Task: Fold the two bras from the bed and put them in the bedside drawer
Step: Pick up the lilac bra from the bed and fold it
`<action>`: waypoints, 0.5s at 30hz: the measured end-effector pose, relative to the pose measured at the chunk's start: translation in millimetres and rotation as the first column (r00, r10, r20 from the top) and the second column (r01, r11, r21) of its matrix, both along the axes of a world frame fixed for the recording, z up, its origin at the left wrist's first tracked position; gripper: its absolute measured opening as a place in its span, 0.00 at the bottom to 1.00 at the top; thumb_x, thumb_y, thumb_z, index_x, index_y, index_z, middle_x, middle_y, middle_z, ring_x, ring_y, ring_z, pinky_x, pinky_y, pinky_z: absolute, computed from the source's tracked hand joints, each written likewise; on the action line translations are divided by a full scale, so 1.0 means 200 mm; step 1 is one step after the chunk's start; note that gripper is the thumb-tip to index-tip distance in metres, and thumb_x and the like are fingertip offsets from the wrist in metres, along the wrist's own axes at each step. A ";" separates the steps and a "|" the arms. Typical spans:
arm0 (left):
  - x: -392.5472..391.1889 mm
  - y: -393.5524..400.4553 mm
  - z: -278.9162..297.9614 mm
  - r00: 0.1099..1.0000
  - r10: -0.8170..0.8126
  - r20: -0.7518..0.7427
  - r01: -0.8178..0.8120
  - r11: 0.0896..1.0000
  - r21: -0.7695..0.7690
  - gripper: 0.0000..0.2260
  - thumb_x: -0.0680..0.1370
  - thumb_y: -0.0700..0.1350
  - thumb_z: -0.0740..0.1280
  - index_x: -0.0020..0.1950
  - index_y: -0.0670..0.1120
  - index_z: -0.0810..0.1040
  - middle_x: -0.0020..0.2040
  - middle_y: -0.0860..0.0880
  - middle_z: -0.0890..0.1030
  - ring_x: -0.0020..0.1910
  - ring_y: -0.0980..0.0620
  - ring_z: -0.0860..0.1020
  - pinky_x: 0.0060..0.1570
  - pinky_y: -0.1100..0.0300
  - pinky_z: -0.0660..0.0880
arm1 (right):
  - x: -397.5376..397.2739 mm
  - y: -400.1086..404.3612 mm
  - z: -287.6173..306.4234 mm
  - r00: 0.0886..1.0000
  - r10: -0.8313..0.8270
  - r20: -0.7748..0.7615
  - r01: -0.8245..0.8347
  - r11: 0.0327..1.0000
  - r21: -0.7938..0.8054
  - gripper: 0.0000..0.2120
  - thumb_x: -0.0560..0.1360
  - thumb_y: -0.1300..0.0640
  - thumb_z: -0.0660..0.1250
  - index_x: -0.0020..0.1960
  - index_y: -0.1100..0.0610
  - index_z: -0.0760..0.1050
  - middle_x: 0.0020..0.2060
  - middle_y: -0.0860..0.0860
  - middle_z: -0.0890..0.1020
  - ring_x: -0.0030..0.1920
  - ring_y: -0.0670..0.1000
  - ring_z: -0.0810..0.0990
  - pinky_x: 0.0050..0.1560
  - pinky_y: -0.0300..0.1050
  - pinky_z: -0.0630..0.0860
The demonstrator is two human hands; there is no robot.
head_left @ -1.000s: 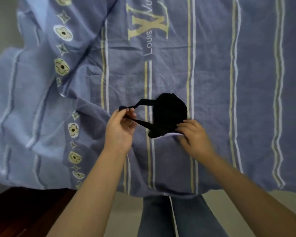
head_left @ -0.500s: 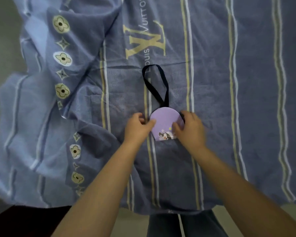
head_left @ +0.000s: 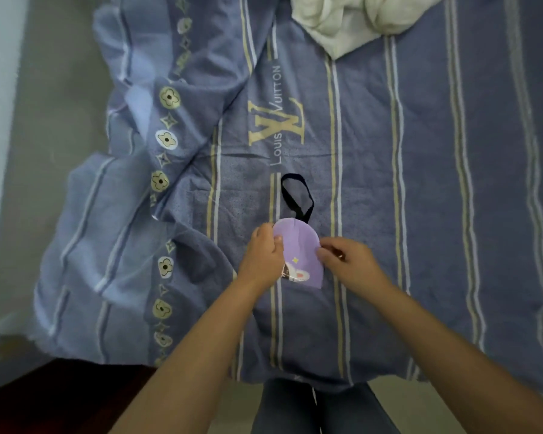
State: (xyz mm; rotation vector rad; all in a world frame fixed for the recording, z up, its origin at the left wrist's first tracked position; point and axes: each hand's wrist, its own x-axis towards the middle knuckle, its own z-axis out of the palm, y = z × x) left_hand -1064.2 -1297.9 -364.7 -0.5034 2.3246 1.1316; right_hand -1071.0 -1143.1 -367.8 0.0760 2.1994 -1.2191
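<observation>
A folded bra (head_left: 301,249) lies on the blue striped bedspread (head_left: 420,183), its lilac cup facing up with a small cartoon print near the bottom edge. Its black strap (head_left: 297,195) loops away from me on the bed. My left hand (head_left: 262,256) pinches the cup's left edge. On the right edge, my right hand (head_left: 345,261) grips the cup with its fingertips. A second bra is not clearly in view.
A crumpled white cloth (head_left: 348,20) lies at the far end of the bed. A dark wooden piece of furniture (head_left: 44,402) shows at the bottom left. The bedspread bunches in folds on the left (head_left: 157,214). Grey floor runs along the left.
The bra went from black side up, with the strap pulled by my left hand, to lilac side up and flat. Both hands now hold its edges. The view tilted up, showing the white cloth.
</observation>
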 end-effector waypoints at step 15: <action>-0.09 -0.08 1.44 0.550 -0.382 -0.743 0.210 0.924 -0.320 0.02 0.71 0.34 0.69 0.42 0.36 0.81 0.37 0.36 0.81 0.37 0.47 0.72 0.37 0.69 0.60 | -0.26 0.15 1.43 0.614 0.232 -0.754 -0.192 0.971 0.143 0.13 0.70 0.70 0.66 0.54 0.64 0.77 0.46 0.61 0.81 0.43 0.52 0.75 0.42 0.30 0.63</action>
